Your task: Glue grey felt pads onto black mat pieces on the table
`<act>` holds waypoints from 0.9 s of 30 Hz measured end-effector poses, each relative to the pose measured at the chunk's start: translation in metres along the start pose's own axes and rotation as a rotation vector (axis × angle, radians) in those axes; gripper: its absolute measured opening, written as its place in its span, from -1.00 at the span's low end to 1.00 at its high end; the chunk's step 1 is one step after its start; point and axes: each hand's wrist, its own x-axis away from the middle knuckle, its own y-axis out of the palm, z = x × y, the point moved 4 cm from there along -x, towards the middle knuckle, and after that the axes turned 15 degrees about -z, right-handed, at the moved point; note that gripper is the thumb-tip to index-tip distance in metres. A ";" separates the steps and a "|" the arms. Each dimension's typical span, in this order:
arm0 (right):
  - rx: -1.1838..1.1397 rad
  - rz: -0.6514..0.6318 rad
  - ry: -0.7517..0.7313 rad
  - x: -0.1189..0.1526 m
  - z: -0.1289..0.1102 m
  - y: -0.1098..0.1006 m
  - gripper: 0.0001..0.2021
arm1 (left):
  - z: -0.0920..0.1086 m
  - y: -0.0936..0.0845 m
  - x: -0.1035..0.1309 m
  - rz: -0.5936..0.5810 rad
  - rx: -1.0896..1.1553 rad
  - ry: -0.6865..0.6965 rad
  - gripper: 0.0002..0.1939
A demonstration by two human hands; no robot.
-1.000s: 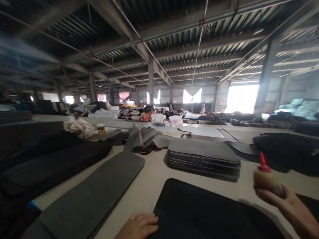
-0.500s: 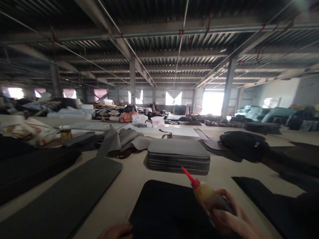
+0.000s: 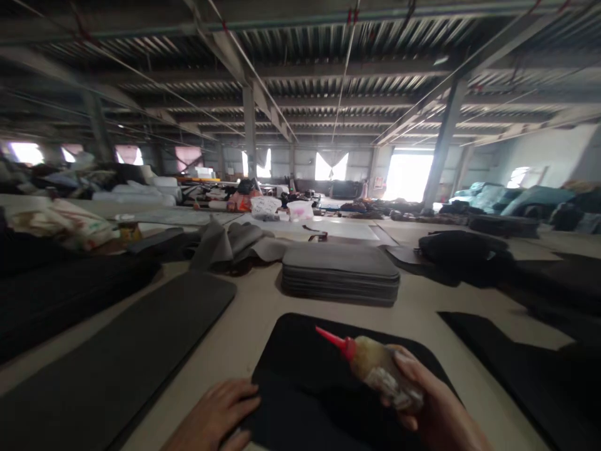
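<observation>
Fingers apart, left hand (image 3: 218, 410) touches black sheet (image 3: 291, 376) at its left edge; right hand (image 3: 425, 382) clamps bottle (image 3: 382, 369) — tip (image 3: 329, 336) seemingly not yet down.

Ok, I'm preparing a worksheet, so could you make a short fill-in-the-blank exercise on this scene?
1. The right hand holds a ____ with a pointed nozzle.
2. That nozzle is ____ in colour.
3. The left hand is at the ____ (left/right) edge of the dark panel.

Missing words: bottle; red; left.

Bright opening (image 3: 409, 175) in far wall (image 3: 360, 164), dim ribbed ceiling (image 3: 312, 49)
</observation>
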 end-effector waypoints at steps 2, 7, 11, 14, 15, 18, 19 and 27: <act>0.042 0.016 0.014 0.005 0.000 0.000 -0.46 | 0.010 -0.007 -0.002 -0.120 0.070 -0.043 -0.62; 0.395 0.011 0.116 0.005 -0.001 0.002 -0.34 | 0.012 -0.008 -0.007 -0.265 0.300 -0.097 -0.56; 0.782 0.007 0.143 -0.002 -0.004 0.024 -0.40 | 0.008 -0.006 -0.006 -0.268 0.401 -0.179 -0.53; 0.959 -0.040 0.080 -0.010 -0.003 0.045 -0.49 | 0.005 -0.005 -0.005 -0.244 0.477 -0.238 -0.56; 0.991 -0.063 0.064 -0.013 -0.002 0.051 -0.52 | 0.005 -0.005 -0.006 -0.234 0.496 -0.240 -0.56; 1.047 -0.139 0.021 -0.023 0.003 0.067 -0.59 | 0.005 -0.004 -0.007 -0.222 0.512 -0.220 -0.54; 1.060 -0.158 0.010 -0.025 0.005 0.072 -0.61 | 0.004 -0.004 -0.007 -0.220 0.510 -0.219 -0.53; 1.128 -0.199 -0.063 -0.036 0.011 0.095 -0.65 | 0.004 -0.004 -0.006 -0.233 0.514 -0.258 -0.53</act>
